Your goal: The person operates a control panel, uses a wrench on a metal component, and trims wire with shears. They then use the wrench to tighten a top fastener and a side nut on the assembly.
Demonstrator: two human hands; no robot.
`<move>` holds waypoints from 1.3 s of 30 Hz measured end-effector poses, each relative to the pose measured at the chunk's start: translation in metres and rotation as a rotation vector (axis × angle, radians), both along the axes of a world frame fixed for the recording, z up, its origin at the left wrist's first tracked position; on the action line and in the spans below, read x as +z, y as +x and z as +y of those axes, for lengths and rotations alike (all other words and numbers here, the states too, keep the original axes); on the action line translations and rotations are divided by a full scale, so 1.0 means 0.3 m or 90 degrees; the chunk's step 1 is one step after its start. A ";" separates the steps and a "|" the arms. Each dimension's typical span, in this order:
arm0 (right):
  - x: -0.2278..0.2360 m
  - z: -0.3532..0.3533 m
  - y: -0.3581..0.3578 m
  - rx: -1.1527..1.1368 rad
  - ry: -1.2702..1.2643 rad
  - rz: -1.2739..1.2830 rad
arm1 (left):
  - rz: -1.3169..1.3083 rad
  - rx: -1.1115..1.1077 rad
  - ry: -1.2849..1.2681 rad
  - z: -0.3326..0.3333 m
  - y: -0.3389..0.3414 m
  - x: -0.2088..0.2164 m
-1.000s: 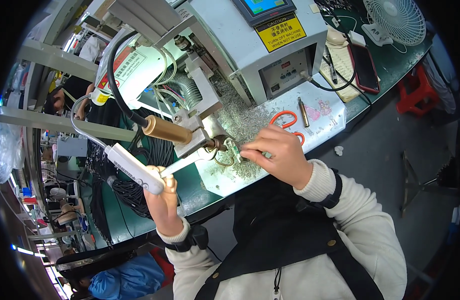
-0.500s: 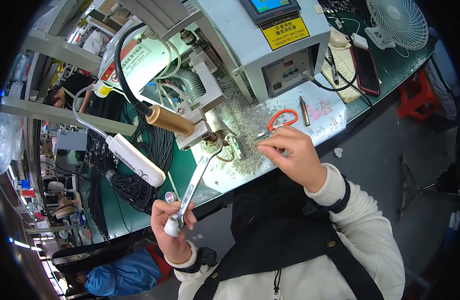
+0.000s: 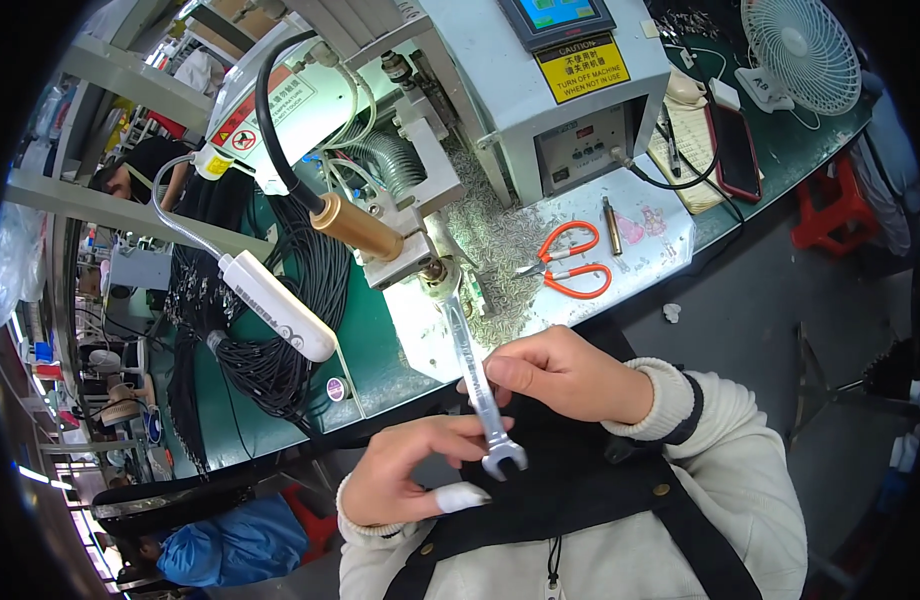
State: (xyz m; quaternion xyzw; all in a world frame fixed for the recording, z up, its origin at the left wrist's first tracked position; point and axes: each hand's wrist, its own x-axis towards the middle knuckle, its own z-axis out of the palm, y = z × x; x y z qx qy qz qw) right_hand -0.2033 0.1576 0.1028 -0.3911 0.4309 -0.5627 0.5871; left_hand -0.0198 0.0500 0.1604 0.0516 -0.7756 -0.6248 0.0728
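A long silver combination wrench hangs down toward me, its upper end at the metal fitting under the machine's brass-coloured cylinder. My right hand is closed on the wrench's shaft, fingertips showing on its far side. My left hand is open beside the wrench's lower, open-jaw end. Its fingers reach toward the shaft, and whether they touch it I cannot tell. The left thumb wears a white wrapping. Orange-handled scissors lie on the metal plate beyond my right hand.
Many small metal pieces litter the plate. A brass-coloured rod lies right of the scissors. Bundled black cables and a white lamp bar are at left. A notebook, phone and fan stand far right.
My right hand has come down and left from beside the scissors onto the wrench. The wrench's lower end has swung right, and my left hand has opened off it.
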 end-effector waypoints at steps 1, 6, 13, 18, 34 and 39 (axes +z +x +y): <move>0.009 0.002 -0.003 0.001 0.000 0.001 | -0.031 -0.044 -0.051 -0.002 -0.011 0.002; 0.047 0.015 -0.045 0.044 0.045 0.040 | -0.022 -0.127 -0.182 0.017 -0.084 0.015; 0.095 0.007 -0.128 0.091 0.103 0.010 | -0.016 -0.187 -0.135 -0.014 -0.073 -0.015; 0.149 -0.001 -0.196 0.130 0.191 0.081 | -0.069 -0.036 -0.084 -0.067 0.019 -0.054; 0.186 0.033 -0.112 -0.174 -0.078 1.127 | 0.025 0.638 0.031 -0.230 0.219 -0.351; 0.129 0.021 -0.099 -0.296 -0.120 1.214 | 0.017 0.681 0.013 -0.224 0.172 -0.422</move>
